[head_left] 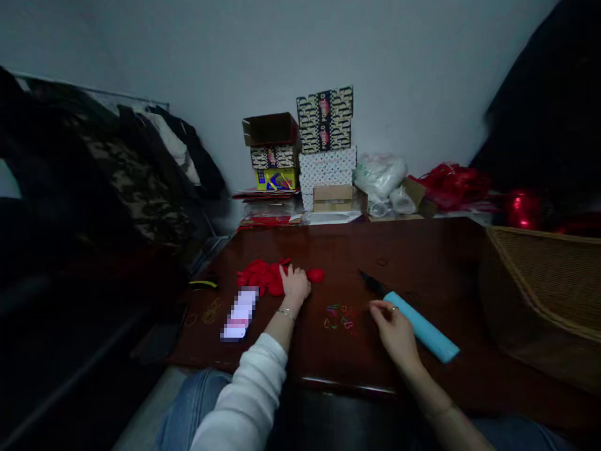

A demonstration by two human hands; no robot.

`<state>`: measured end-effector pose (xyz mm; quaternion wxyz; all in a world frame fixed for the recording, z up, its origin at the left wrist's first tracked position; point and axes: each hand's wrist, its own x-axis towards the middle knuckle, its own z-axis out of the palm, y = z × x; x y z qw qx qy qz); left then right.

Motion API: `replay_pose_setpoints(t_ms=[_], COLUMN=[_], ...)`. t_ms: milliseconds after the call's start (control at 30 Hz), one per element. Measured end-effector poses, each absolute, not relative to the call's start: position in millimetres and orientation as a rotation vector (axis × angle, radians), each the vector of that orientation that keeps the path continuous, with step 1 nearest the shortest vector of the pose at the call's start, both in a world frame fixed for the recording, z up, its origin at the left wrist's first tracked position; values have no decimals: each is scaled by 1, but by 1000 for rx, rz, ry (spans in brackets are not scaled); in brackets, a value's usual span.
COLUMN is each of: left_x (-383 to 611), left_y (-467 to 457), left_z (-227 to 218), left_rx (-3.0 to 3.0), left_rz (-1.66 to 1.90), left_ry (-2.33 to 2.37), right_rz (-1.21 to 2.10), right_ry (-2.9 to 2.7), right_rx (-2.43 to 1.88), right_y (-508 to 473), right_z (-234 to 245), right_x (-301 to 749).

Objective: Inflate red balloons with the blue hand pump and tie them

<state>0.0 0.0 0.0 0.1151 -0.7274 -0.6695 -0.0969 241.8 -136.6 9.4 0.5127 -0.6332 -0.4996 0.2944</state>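
While the left hand (pixel 295 285) is lying on the heap of red balloons (pixel 260 275) just left of the frame's centre, its fingers are curling down into the pile (whether they are pinching one, I cannot tell). The right hand (pixel 394 329) is hovering at lower centre-right, fingers loosely bent and gripping nothing, just beside the blue pump (pixel 425 329) lying slantwise on the dark table (pixel 422 250). Coloured rubber bands (pixel 340 316) are lying between the hands. A phone (pixel 240 313) is glowing at lower left.
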Motion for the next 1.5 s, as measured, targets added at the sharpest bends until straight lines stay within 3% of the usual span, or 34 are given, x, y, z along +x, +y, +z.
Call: replay_pose_setpoints(t_ms=[533, 967, 1500], left_x=[10, 14, 17], left_y=[2, 4, 4], left_z=[10, 8, 21], left_rx=[-2138, -2187, -2196], left_rz=[-205, -171, -58], left_ry=[-2059, -2070, -2151], right_rz=[764, 30, -176], right_ry=[-1195, -1655, -1997], right_rx=[-1594, -1597, -2094], right_y=[-136, -126, -122], right_z=[10, 0, 6], right_x=[244, 254, 264])
